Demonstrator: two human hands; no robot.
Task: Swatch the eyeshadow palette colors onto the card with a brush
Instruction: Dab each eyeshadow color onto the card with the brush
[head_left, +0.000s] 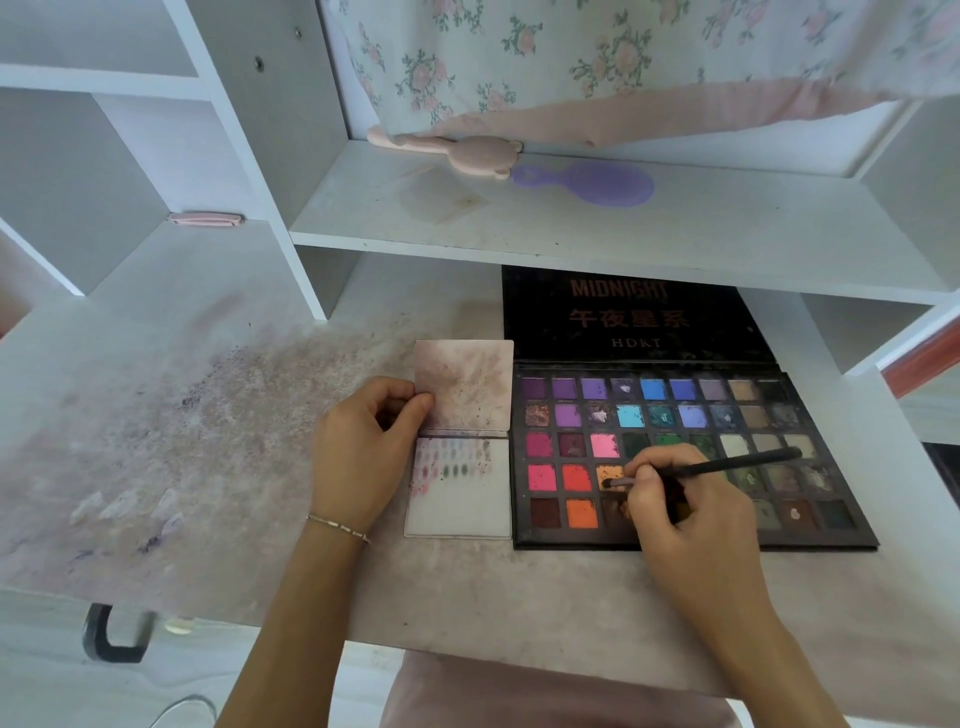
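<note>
A black eyeshadow palette (852, 538) lies open on the desk, with several rows of coloured pans and its lid propped back. My right hand (691, 514) grips a thin black brush (727, 466), whose tip touches an orange pan (609, 474) in the fourth row. Left of the palette lies a folded white card (462, 506); its lower half carries rows of small colour swatches near the top. My left hand (363, 447) pinches the left edge of the card's raised, smudged upper flap (467, 384).
A white shelf (571, 228) overhangs the palette lid; on it lie a pink comb (452, 145) and a purple hand mirror (592, 182). Floral fabric hangs behind. The desk (182, 441) left of the card is stained with powder. A dark hook (111, 636) hangs under its front edge.
</note>
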